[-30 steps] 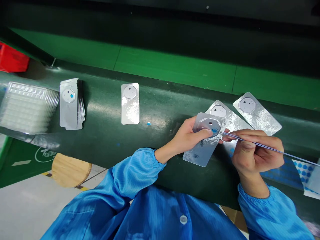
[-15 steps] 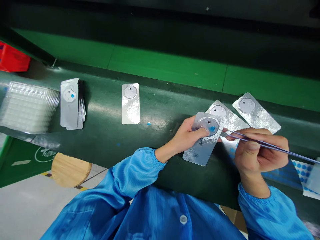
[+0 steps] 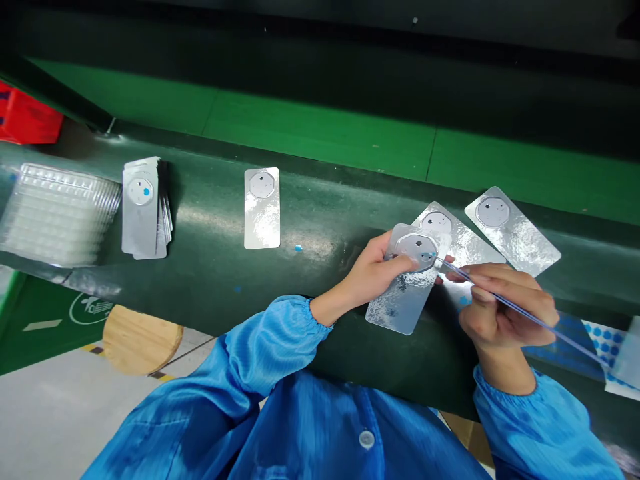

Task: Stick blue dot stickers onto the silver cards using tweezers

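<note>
Right hand rolled over and dropped toward the bench edge since the last look; shaft of the long slender tweezers (image 3: pixel 530 317) now slants more steeply, tips at the octagonal grey patch (image 3: pixel 415 252) on the held card. Blue spot (image 3: pixel 426 255) on that patch shows smaller than before, partly crowded by the tips.

Left hand (image 3: pixel 373 272): clenched on the foil card (image 3: pixel 404 300), thumb across its face just below the patch, fingers behind, card tilted and lifted off the bench. Right hand (image 3: pixel 500 312): closed around the tweezers, pinched between thumb and fingers. Both cuffs are blue elasticated sleeves (image 3: pixel 273 340).

Held card overlaps a second foil card (image 3: pixel 463 235) lying on the dark green bench (image 3: pixel 320 220); a third foil card (image 3: pixel 513 230) sits just beyond, touching neither hand. Farther left, a lone foil card (image 3: pixel 262 207) lies flat, a small blue dot (image 3: pixel 299 248) on the bench beside it. Then a stack of foil cards (image 3: pixel 141 207), blue spot on its top card, next to a clear plastic tray (image 3: pixel 57 213). Sheet of blue dots (image 3: pixel 605 350) at the right, beyond the right hand. Red bin (image 3: pixel 30 117) past the far left corner.
</note>
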Available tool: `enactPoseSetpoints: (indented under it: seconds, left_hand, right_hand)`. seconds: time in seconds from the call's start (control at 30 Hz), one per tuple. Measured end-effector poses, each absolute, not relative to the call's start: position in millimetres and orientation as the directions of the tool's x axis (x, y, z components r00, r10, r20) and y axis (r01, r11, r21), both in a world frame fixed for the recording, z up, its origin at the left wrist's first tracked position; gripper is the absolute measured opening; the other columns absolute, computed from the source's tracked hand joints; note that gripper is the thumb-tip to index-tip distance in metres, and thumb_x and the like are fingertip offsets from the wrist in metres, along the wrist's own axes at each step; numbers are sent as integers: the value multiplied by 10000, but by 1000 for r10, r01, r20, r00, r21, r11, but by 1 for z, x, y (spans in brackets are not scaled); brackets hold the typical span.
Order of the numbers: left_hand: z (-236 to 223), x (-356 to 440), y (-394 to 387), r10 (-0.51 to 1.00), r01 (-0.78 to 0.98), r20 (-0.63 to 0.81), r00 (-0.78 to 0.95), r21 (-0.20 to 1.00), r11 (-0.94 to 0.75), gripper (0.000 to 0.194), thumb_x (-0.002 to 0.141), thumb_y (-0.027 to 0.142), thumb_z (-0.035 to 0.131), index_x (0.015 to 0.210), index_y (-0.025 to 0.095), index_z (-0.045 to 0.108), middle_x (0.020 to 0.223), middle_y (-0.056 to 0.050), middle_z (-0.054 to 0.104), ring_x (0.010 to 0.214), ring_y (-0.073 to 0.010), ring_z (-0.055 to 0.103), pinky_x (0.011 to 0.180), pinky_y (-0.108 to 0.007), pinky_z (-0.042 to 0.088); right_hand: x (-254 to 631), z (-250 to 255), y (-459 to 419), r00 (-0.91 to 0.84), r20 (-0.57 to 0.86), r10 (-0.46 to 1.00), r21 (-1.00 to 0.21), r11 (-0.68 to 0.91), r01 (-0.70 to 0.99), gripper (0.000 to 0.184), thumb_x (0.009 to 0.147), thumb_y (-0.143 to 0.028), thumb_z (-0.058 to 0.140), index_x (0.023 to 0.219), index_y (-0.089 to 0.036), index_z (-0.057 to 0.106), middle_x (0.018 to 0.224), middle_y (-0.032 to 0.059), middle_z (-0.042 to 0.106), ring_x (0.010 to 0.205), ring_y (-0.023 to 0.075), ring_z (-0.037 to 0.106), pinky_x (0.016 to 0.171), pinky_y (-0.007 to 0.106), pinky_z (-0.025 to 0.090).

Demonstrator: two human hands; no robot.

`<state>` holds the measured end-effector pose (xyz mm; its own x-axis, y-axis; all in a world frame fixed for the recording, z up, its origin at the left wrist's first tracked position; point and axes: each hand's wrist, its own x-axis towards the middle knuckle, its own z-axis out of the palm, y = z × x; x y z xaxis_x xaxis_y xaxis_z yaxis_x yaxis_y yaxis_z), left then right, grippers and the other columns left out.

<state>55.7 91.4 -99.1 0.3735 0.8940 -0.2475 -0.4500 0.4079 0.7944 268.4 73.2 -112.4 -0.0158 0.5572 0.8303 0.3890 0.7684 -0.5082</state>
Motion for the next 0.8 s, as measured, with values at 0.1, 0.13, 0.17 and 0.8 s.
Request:
enactPoseSetpoints:
  seconds: [0.1, 0.13, 0.17, 0.8]
  left_hand:
    - [-99, 56, 91, 864, -486, -265, 429, 738, 468, 348, 799, 304, 873, 1087, 207, 704, 931, -25, 814, 835, -222, 801, 837, -352, 624]
    - [-99, 56, 91, 852, -501, -261, 453, 716, 486, 362, 804, 307, 875, 1105, 210, 698, 946, -36, 833, 825, -234, 820, 831, -364, 639]
    - [-98, 57, 90, 844, -515, -254, 473, 697, 498, 376, 813, 315, 883, 1122, 211, 695, 967, -49, 849, 820, -244, 834, 830, -377, 652]
    - [-80, -169, 170, 904, 687, 94, -418, 683, 247, 543, 942, 287, 838, 1448, 197, 664, 1317, -102, 805, 1180, -279, 779, 1081, -396, 605]
  right_hand:
    - [266, -110, 78, 90, 857, 507, -496, 766, 409, 94, 1036, -281, 853, 961, -228, 834, 763, 8, 802, 576, 228, 783, 460, 337, 560]
    - [265, -109, 79, 108, 858, 503, -498, 759, 419, 96, 1039, -280, 847, 956, -232, 837, 751, 2, 790, 565, 225, 775, 449, 334, 550]
    - [265, -108, 80, 125, 855, 502, -504, 751, 426, 88, 1042, -282, 842, 965, -238, 843, 746, -3, 781, 555, 222, 767, 440, 333, 541]
    - [264, -105, 90, 371, 735, 567, -675, 663, 324, 211, 912, -395, 928, 783, -250, 843, 645, 46, 764, 413, 258, 696, 349, 363, 505]
